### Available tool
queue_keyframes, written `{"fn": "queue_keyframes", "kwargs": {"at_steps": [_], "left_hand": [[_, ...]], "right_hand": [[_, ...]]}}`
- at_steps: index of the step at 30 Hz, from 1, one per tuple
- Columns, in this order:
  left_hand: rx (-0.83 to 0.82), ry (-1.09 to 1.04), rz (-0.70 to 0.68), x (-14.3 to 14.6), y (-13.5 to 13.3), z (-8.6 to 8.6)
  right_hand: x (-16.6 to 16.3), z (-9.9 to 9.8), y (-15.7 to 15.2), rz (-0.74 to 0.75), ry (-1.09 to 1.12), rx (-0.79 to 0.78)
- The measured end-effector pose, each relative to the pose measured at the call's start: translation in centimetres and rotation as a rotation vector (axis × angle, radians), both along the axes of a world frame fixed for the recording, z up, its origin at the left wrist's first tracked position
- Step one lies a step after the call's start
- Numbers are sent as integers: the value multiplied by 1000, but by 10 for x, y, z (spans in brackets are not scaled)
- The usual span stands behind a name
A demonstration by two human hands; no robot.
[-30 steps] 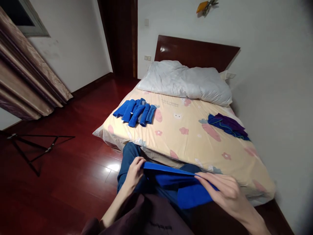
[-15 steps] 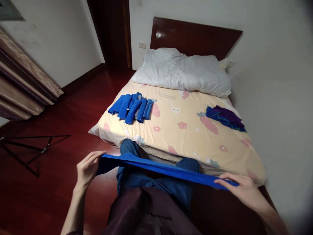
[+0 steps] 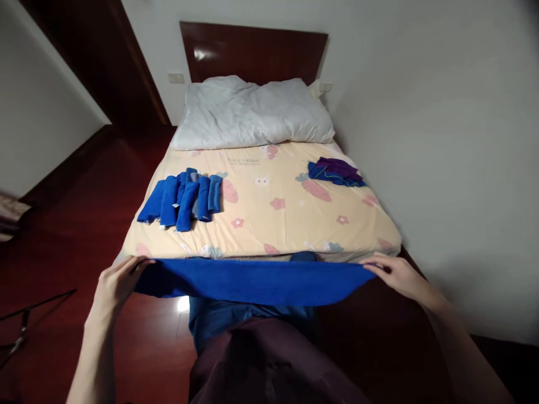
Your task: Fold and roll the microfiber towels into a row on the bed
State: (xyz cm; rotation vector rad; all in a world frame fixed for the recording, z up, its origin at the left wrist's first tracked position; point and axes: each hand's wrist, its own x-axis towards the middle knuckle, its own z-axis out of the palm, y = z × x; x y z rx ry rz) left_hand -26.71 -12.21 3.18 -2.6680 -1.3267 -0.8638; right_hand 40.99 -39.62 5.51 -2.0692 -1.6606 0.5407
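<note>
A blue towel is stretched between my two hands in front of my legs, its stitched upper edge nearly level and its lower part hanging down. My left hand pinches the towel's left upper corner. At the other end, the right upper corner is pinched between the thumb and fingers of my right hand. Beyond the towel, several rolled blue towels lie side by side on the left of the bed. A loose pile of purple and blue cloths lies on the bed's right side.
The bed has a yellow sheet printed with carrots and flowers. A white quilt is heaped against the dark wooden headboard. Part of a black metal stand shows on the red wooden floor at left.
The towel has gone from slanting and bunched to level and spread, with its flat face showing. My right hand is higher. The view has turned to the right.
</note>
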Motion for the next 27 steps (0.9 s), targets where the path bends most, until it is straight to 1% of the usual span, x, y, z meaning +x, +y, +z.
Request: {"fn": "queue_keyframes", "kwargs": {"at_steps": [3, 5, 7, 10, 11, 14, 19, 21, 24, 26, 27], "left_hand": [[-111, 20, -190, 37, 63, 32], [-101, 38, -259, 63, 96, 53], [4, 24, -272, 88, 119, 72], [211, -55, -208, 121, 138, 91], [245, -72, -194, 130, 142, 96], [266, -74, -207, 150, 149, 104], [363, -17, -178, 164, 149, 107], [367, -22, -195, 164, 144, 108], [341, -11, -260, 157, 132, 110], [293, -5, -301, 147, 121, 111], [240, -4, -321, 141, 116, 111]], "right_hand": [[39, 3, 24, -31, -168, 155], [60, 9, 39, -85, -263, 241], [74, 18, 51, -147, -328, 318], [85, 33, 64, -237, -384, 422], [88, 37, 67, -256, -396, 445], [95, 43, 73, -275, -428, 477], [101, 39, 66, -317, -411, 485], [100, 38, 58, -331, -383, 459], [98, 39, 38, -306, -322, 359], [99, 42, 21, -272, -269, 282], [100, 43, 12, -258, -242, 249]]}}
